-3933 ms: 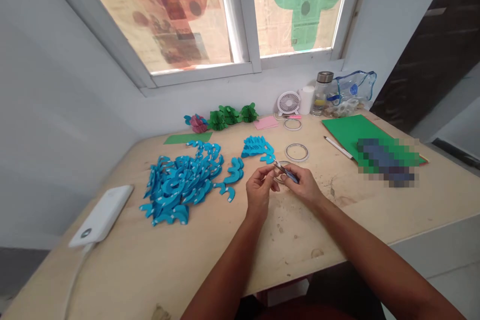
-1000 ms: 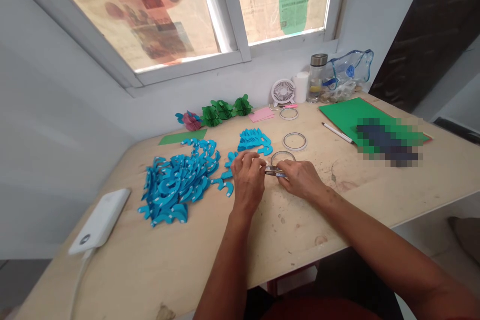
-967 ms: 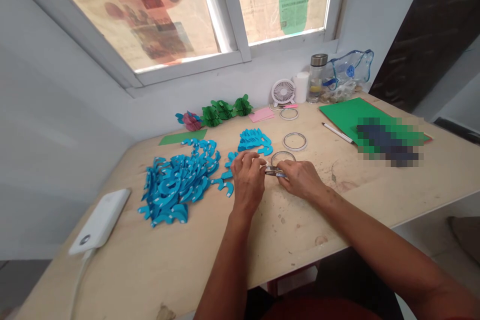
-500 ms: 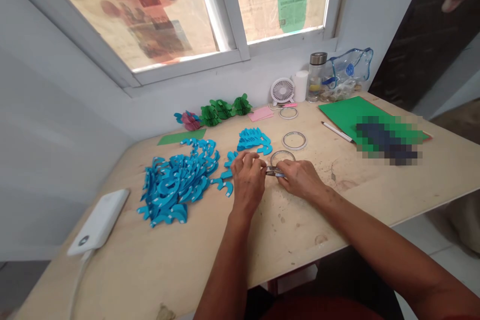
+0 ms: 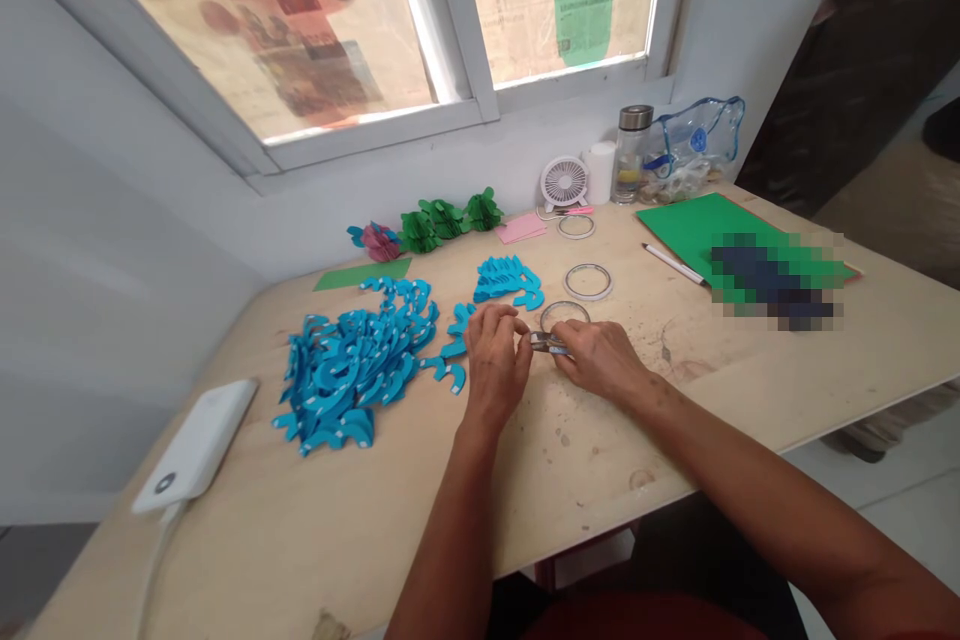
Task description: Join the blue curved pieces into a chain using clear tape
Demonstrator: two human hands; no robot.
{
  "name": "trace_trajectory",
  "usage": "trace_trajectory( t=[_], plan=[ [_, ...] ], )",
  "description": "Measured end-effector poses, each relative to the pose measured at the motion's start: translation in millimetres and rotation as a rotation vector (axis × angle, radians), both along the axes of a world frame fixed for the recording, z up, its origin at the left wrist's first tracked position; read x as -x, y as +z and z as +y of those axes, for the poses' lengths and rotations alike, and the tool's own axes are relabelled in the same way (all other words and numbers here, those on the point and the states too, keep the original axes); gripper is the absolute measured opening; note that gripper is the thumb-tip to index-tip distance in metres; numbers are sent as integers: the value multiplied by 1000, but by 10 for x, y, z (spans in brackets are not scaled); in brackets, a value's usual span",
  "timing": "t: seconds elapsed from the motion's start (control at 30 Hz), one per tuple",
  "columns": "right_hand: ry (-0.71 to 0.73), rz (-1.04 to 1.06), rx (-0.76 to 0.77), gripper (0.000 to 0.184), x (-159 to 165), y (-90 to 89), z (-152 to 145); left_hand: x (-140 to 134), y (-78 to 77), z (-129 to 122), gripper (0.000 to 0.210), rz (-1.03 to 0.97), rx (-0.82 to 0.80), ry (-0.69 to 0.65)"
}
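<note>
My right hand [image 5: 600, 355] grips a small silvery metal tool [image 5: 549, 344], two-armed like a clipper or small pliers; its exact kind does not show. Its tip points left and meets the thumb and forefinger of my left hand [image 5: 495, 360]. Those left fingers are curled in a pinch, and what they hold, if anything, is too small to make out. Just left of that hand lie blue curved paper pieces [image 5: 454, 376] with white tabs. A roll of narrow tape [image 5: 565, 316] lies right behind the tool.
A big heap of blue paper pieces [image 5: 352, 370] covers the left, beside a white power bank [image 5: 196, 445]. Behind are a smaller blue stack [image 5: 506, 280], more tape rolls [image 5: 588, 282], paper flowers [image 5: 442, 223], a fan [image 5: 565, 182] and a bottle [image 5: 631, 155]. Green sheets [image 5: 690, 220] lie right.
My left thumb and forefinger have shifted slightly at the tool's tip. My right hand keeps its grip in nearly the same place. A person at the far right edge has moved.
</note>
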State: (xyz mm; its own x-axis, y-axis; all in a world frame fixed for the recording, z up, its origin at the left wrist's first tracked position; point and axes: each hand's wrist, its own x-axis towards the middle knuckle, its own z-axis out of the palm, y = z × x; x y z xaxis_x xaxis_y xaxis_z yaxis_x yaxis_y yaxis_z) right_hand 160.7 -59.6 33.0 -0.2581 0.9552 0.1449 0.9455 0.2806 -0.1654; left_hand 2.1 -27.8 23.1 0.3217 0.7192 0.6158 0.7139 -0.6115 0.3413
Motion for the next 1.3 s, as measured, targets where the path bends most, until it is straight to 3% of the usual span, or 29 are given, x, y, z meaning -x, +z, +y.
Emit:
trace_trajectory(
  t=[0.2, 0.4, 0.9, 1.3],
  plan=[
    [-11, 3, 16, 18, -14, 0, 5, 20, -17, 38, 5, -237, 116, -80],
    [-36, -11, 44, 20, -14, 6, 17, 58, -60, 77, 6, -346, 160, -68],
    [-55, -20, 66, 21, 8, 17, 17, 9, 16, -11, 5, -63, -7, -24],
    [-47, -60, 129, 21, 18, 56, 10, -19, -19, -15, 8, -43, 60, -50]
  ],
)
